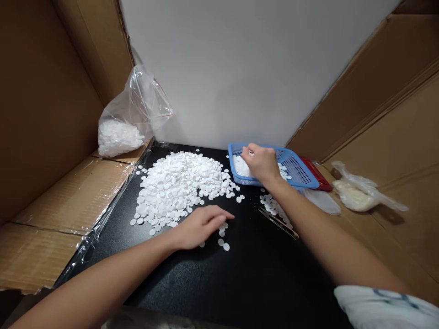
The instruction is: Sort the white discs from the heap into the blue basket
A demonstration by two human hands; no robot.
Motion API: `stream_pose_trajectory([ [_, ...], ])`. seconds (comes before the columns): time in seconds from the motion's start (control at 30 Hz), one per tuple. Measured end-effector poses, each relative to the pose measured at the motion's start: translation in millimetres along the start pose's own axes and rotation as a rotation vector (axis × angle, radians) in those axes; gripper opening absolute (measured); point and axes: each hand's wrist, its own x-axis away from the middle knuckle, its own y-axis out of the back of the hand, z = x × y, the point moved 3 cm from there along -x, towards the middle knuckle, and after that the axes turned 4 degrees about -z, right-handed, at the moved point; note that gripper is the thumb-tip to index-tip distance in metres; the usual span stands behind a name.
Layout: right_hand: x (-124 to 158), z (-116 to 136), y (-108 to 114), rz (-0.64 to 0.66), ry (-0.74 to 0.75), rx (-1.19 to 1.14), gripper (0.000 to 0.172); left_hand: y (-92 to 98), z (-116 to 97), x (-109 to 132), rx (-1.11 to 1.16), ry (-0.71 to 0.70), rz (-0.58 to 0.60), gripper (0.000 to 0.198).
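My left hand (205, 226) lies on the black tabletop with its index finger and thumb stretched out, a few loose white discs by and partly under its fingers. Just beyond it spreads a large heap of small flat white discs (174, 183). Over the blue plastic basket (298, 167) my right hand (262, 162) is closed in a fist, and a bit of white shows between its curled fingers. White discs (242, 167) lie inside the basket, partly covered by that hand. Below my right wrist a smaller group of discs (272, 205) sits on the table beside metal tweezers (278, 223).
A clear plastic bag (120, 137) of white pieces stands at the left on cardboard (68, 196). To the right lie a red object (318, 176), a translucent lid-like piece (324, 202) and a knotted bag (356, 192) with pale contents. Cardboard walls and a white wall (240, 68) enclose the table.
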Motion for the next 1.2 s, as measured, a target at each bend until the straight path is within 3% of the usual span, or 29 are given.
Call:
stream_pose_trajectory([
  [0.13,-23,-34,-18,0.045,-0.048,0.011,0.017,-14.3,-4,12,-0.427,-0.312,0.195,0.034],
  [0.27,-18,-46,-18,0.025,-0.051,-0.058,0.02,-20.0,2,14,-0.417,-0.35,0.189,0.026],
  [0.37,-15,-51,-7,-0.035,-0.046,-0.111,0.025,-9.5,0,8,-0.218,-0.221,0.059,0.026],
  [0.5,12,-38,9,-0.073,-0.056,-0.244,0.031,20.9,-10,7,-0.069,-0.006,-0.23,0.025],
  [0.53,25,-29,11,-0.017,-0.023,-0.334,0.032,27.0,-12,12,-0.09,0.012,-0.248,0.023],
  [0.57,41,-17,11,0.123,0.064,-0.427,0.033,30.7,-13,17,-0.135,0.034,-0.219,0.021],
  [0.63,80,11,10,0.492,0.268,-0.559,0.019,31.1,-11,33,-0.255,0.095,-0.095,0.022],
  [0.7,113,29,10,0.735,0.295,-0.577,0.043,25.1,-5,47,-0.298,0.131,-0.03,0.035],
  [0.77,133,39,9,0.802,0.245,-0.549,0.05,14.7,2,54,-0.301,0.096,-0.029,0.033],
  [0.93,144,48,1,0.773,0.2,-0.57,0.032,-7.9,12,35,-0.309,-0.056,-0.149,0.023],
  [1.07,147,47,-4,0.708,0.145,-0.581,0.03,-11.8,12,19,-0.311,-0.062,-0.221,0.028],
  [1.2,151,51,-2,0.62,0.182,-0.518,0.023,-13.1,6,20,-0.279,-0.041,-0.3,0.024],
])
